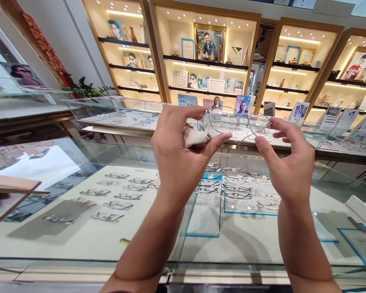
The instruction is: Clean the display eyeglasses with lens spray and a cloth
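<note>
A pair of thin-rimmed round eyeglasses (239,123) is held up above the glass counter, its lenses clear. My left hand (183,142) grips the left side of the frame near the upper rim, with the thumb below. Tucked in the same palm is a crumpled pale cloth (195,138). At the other end, the fingers of my right hand (288,156) pinch the right edge of the frame, and the thumb is just beneath the right lens. A thin curved temple hangs below the bridge.
Under the glass counter (110,240) lie several rows of eyeglasses (127,196). Farther back is another glass display case (118,118). Lit wall shelves (207,63) hold framed pictures and ornaments. A white stand (361,213) is at the right, a wooden-edged panel (12,183) at the left.
</note>
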Available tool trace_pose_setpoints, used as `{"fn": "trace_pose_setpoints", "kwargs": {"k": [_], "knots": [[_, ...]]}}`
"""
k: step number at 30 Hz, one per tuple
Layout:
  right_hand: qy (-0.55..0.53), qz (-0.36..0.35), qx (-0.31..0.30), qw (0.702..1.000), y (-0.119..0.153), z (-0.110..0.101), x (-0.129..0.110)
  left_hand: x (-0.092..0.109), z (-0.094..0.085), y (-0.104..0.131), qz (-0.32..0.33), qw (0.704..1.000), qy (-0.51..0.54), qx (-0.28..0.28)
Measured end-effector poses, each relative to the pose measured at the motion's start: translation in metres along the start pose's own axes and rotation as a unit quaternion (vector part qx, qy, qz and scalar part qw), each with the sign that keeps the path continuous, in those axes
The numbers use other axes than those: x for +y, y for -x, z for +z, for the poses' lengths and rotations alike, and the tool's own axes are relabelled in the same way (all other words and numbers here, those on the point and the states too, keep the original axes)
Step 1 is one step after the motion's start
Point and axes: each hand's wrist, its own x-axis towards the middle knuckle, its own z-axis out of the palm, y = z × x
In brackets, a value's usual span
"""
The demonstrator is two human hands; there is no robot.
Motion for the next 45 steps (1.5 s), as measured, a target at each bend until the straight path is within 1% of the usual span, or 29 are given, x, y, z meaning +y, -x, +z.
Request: {"fn": "trace_pose_setpoints", "kwargs": {"k": [2, 8, 13, 20, 25, 29, 32, 39, 45], "knots": [[-0.005, 0.009, -0.005, 1.000, 0.000, 0.001, 0.000, 0.000, 0.000, 0.001, -0.004, 1.000, 0.005, -0.005], [-0.008, 0.014, -0.021, 1.000, 0.001, 0.002, 0.004, 0.002, 0.000, 0.000, 0.009, 1.000, 0.010, 0.007], [-0.015, 0.012, -0.011, 1.000, 0.001, 0.002, 0.004, 0.001, 0.000, 0.000, 0.004, 1.000, -0.003, 0.004], [-0.005, 0.003, -0.014, 1.000, 0.001, 0.002, 0.006, -0.001, 0.001, 0.001, 0.030, 0.999, -0.021, 0.010], [-0.007, 0.009, -0.013, 1.000, 0.001, 0.002, 0.004, -0.001, 0.000, 0.000, 0.019, 1.000, 0.006, 0.000], [-0.028, -0.017, 0.023, 0.999, 0.001, 0.001, 0.000, -0.002, -0.001, 0.000, -0.017, 0.999, 0.016, -0.034], [-0.033, -0.042, 0.052, 0.997, 0.003, 0.002, -0.003, -0.005, 0.000, -0.001, -0.031, 0.998, 0.028, -0.055], [0.003, -0.092, 0.076, 0.993, 0.007, 0.003, -0.003, -0.010, 0.005, -0.003, -0.014, 0.998, 0.024, -0.051], [-0.016, -0.094, 0.067, 0.993, 0.008, 0.003, 0.000, -0.011, 0.008, -0.002, -0.017, 0.999, 0.020, -0.043]]}}
